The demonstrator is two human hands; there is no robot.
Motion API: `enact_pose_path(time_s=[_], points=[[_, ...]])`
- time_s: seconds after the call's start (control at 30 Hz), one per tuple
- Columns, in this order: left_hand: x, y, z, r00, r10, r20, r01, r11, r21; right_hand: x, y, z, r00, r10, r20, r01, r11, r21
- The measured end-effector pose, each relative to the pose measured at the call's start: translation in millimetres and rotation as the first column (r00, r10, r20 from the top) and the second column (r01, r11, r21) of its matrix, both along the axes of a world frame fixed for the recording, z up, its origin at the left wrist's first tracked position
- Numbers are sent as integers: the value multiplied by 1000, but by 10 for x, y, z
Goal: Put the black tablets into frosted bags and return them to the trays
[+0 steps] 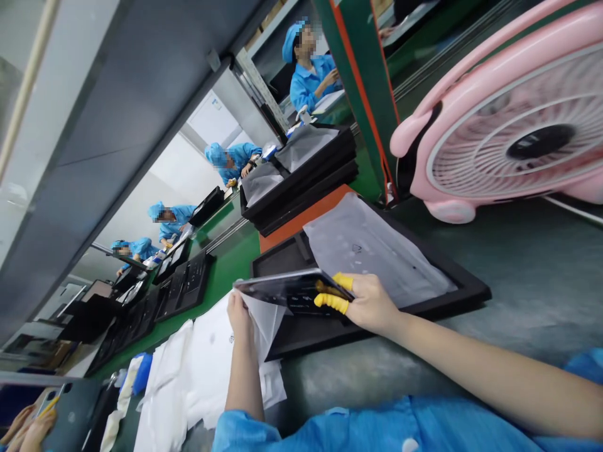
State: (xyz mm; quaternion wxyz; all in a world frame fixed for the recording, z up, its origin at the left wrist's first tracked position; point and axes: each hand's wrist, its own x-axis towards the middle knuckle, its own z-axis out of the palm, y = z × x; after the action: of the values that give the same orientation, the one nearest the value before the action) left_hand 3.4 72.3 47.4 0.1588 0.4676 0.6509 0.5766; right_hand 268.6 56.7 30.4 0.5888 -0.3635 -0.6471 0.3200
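My right hand (365,304), with yellow finger cots on two fingers, grips the near edge of a thin dark flat panel (292,290) held level over a black tray (471,292). At the panel's other end my left hand (239,311) pinches its edge together with a translucent sleeve (268,320) that hangs under it. A sheet of the same translucent film (372,248) lies in the tray behind the panel.
A pile of white bags (198,370) lies left of my left arm. A pink fan (513,119) stands at the right. Stacked black trays (301,182) sit behind, along a green conveyor (226,263). Several people in blue coats work further along the line.
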Motion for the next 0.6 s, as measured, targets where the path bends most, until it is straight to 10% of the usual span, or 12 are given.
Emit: enact_pose_path(time_s=[0.17, 0.43, 0.6], points=[[128, -147, 438, 962, -124, -244, 152, 983, 99, -150, -16, -1, 998, 49, -28, -50, 998, -41], [517, -436, 210, 763, -329, -556, 319, 940, -117, -321, 143, -83, 965, -59, -257, -43, 926, -374], [487, -210, 526, 732, -418, -538, 429, 896, -112, -538, 73, -28, 962, -37, -270, -60, 938, -341]])
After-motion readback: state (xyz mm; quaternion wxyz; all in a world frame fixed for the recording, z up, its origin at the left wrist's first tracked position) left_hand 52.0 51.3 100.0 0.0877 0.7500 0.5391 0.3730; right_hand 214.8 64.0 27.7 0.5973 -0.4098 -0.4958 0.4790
